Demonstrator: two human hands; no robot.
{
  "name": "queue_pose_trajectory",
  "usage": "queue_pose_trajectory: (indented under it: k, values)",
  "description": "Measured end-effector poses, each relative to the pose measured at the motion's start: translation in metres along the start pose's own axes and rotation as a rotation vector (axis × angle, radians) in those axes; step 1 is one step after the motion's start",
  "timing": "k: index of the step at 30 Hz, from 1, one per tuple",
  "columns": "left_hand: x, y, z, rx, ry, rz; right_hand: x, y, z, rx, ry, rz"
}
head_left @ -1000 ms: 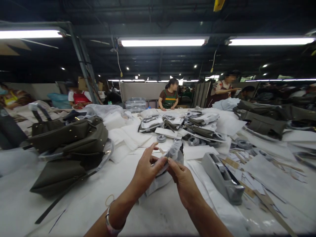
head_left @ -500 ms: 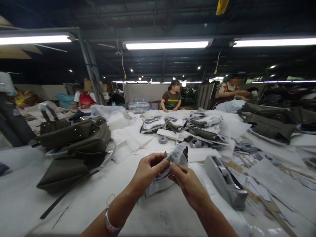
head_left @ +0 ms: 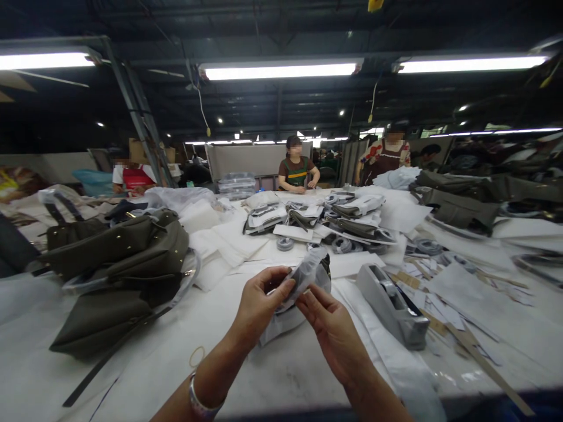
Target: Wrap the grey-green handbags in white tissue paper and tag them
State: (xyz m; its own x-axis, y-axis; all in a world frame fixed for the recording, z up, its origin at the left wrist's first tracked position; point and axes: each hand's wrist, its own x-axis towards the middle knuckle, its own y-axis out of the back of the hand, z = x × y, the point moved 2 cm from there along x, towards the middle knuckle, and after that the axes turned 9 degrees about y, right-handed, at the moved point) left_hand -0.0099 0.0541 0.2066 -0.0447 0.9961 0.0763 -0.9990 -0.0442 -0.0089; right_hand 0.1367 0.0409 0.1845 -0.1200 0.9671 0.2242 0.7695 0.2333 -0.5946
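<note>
In the head view my left hand [head_left: 259, 302] grips the left side of a bundle in translucent white wrapping [head_left: 311, 271], thumb on top and fingers behind. A dark piece shows at the bundle's right edge; what most of it holds is hidden. At the lower right of the wrapping, my right hand [head_left: 331, 328] has its thumb and forefinger pinched together on its edge. Beneath both hands, more pale wrapped material [head_left: 281, 325] reaches down to the white table [head_left: 281, 381]. A grey tape dispenser [head_left: 391, 305] stands just right of my right hand.
Dark olive bags [head_left: 127, 264] lie on the left, and more olive bags [head_left: 457, 205] at the right. Partly wrapped pieces [head_left: 308, 217] and grey coils [head_left: 285, 243] are heaped ahead. Paper scraps [head_left: 444, 308] litter the right side. A co-worker [head_left: 297, 167] sits across the table.
The view has turned slightly, so most things sit further left. My right fingers have shifted a little down along the wrapping, while my left hand keeps its grip. The co-worker at right has turned.
</note>
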Motion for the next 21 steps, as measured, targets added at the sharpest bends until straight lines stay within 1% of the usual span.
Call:
queue_pose_trajectory:
  k: [3,7,12,16,21]
  values:
    - [-0.003,-0.001,-0.003,0.044,-0.055,-0.006,0.001,-0.006,0.006,-0.044,0.06,0.038]
    - [-0.006,-0.001,-0.007,0.077,-0.118,-0.005,0.001,-0.005,0.013,-0.106,0.097,0.106]
    - [-0.008,0.001,-0.007,0.215,-0.172,0.043,0.002,-0.001,0.017,-0.21,0.12,0.074]
    - [-0.01,0.0,-0.002,0.296,-0.209,0.096,0.003,0.002,0.017,-0.202,0.117,0.072]
    - [-0.016,-0.002,0.006,0.327,-0.224,0.088,0.004,0.003,0.015,-0.201,0.105,0.08]
